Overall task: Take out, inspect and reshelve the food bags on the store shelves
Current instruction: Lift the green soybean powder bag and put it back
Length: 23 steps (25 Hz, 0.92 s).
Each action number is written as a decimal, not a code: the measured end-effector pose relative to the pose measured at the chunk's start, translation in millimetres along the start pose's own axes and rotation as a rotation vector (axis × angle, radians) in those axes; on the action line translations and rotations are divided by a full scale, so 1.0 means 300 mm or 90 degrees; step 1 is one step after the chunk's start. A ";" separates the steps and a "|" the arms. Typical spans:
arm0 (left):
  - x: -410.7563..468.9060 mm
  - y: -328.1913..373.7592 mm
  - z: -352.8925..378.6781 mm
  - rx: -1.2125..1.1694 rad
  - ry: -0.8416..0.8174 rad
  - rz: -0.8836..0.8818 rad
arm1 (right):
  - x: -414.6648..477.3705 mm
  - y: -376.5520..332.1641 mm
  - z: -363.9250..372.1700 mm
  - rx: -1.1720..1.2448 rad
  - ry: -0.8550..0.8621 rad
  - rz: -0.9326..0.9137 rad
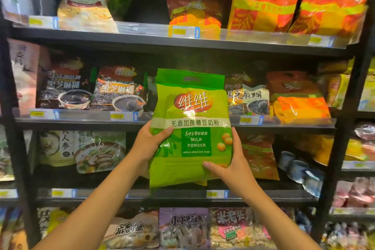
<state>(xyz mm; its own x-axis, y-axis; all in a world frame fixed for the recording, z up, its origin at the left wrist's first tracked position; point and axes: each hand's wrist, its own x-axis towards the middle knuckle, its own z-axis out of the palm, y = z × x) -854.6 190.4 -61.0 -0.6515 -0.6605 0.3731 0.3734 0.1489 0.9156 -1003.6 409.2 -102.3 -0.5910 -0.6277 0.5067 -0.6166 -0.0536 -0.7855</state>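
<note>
My left grip (pixel 148 144) clasps the left edge of the green soybean milk powder bag (pixel 190 111), thumb across the front and fingers hidden behind it. My right grip (pixel 229 166) clasps the lower right edge the same way. The bag is upright in the air with its front label facing me, off every shelf. I judge this to be the inspecting step. To do it well I would hold the bag level, keep my thumbs off the print, read the label, and check the seams and the handle slot at the top before turning it over. Directly behind the bag runs the middle shelf rail (pixel 81 123), with yellow price tags (pixel 118 116) along it. Left of the bag on that shelf stand black sesame paste bags (pixel 117 89), and right of it orange packs (pixel 298 105). Above the bag, a higher shelf carries an oatmeal bag (pixel 85 6) and tall orange-red bags (pixel 265 0). Below the bag, snack packets (pixel 182 227) fill the lower shelves. The racking is dark metal, the aisle is dim, and the edges of the view are blurred.
</note>
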 end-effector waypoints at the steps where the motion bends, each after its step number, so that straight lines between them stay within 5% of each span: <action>1: 0.030 0.019 0.006 -0.003 0.001 -0.013 | 0.029 -0.009 -0.011 0.001 -0.003 0.001; 23: 0.768 0.254 -0.012 -0.035 -0.087 -0.216 | 0.761 -0.216 -0.046 -0.074 0.046 0.022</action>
<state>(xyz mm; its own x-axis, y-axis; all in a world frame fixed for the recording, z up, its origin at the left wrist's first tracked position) -973.9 47.0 94.2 -0.8252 -0.5604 0.0699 0.1540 -0.1042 0.9826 -1105.6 280.1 69.1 -0.6465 -0.5695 0.5076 -0.6486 0.0601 -0.7587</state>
